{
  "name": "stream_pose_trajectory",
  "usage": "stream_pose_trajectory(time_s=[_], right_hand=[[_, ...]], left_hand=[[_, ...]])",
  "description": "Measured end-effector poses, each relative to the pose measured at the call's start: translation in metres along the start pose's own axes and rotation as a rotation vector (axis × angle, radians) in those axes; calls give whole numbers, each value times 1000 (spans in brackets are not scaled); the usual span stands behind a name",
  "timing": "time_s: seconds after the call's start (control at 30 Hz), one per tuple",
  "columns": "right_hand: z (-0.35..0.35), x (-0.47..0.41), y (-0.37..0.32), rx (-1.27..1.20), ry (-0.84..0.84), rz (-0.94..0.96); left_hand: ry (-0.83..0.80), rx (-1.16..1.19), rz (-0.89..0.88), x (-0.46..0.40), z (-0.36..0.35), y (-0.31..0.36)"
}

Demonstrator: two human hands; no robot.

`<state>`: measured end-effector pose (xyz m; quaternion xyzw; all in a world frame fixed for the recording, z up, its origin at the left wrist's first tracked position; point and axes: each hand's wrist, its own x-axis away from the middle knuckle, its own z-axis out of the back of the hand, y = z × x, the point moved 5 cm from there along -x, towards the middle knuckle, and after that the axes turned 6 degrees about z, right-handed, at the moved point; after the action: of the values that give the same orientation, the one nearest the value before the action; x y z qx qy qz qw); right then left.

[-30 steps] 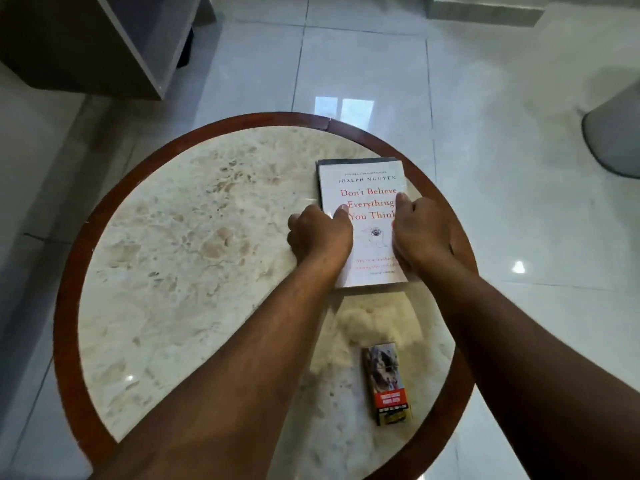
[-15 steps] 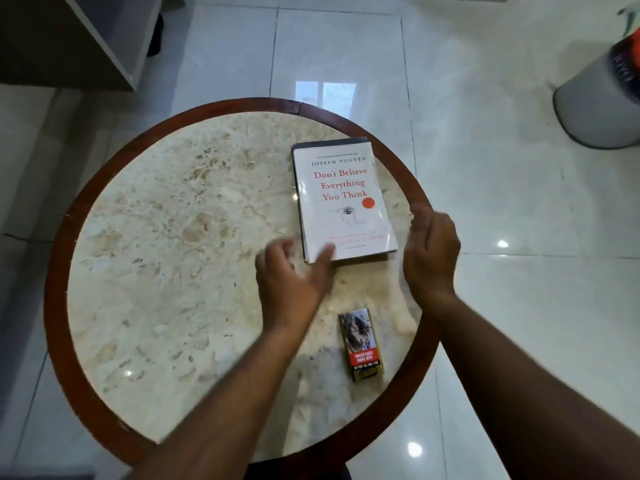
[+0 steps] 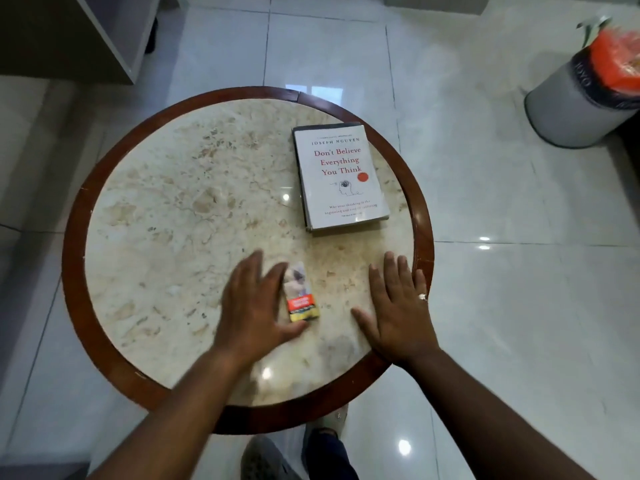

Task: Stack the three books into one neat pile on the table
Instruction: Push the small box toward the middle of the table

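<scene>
A pile of books lies on the far right part of the round marble table. Its top book is white with red title lettering, and darker book edges show under it on the left and front sides. My left hand hovers open near the table's front, blurred, partly covering a small packet. My right hand is open with fingers spread, flat over the table near its right rim, a ring on one finger. Both hands are well apart from the pile and hold nothing.
The small packet with a red and yellow label lies beside my left hand. The table has a dark wooden rim. A grey bin with an orange bag stands on the tiled floor at right. A cabinet is at upper left.
Both hands have let go of the pile and drawn back toward me. The left hand now sits over the small packet. The pile has stayed in place.
</scene>
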<state>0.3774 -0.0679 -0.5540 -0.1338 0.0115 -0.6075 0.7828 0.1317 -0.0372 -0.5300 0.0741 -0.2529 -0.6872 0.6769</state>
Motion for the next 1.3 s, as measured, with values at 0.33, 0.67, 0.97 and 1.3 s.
stream_pose_trajectory(time_s=[0.33, 0.67, 0.97, 1.3], right_hand=[[-26, -28, -109, 67, -118, 98], [-29, -54, -130, 88, -82, 96], [-30, -53, -129, 48, -82, 101], [188, -98, -142, 52, 35, 70]], left_hand=[[-16, -23, 262, -58, 107, -145], [-75, 31, 285, -88, 113, -163], [-99, -59, 271, -83, 118, -155], [28, -192, 237, -1, 252, -68]])
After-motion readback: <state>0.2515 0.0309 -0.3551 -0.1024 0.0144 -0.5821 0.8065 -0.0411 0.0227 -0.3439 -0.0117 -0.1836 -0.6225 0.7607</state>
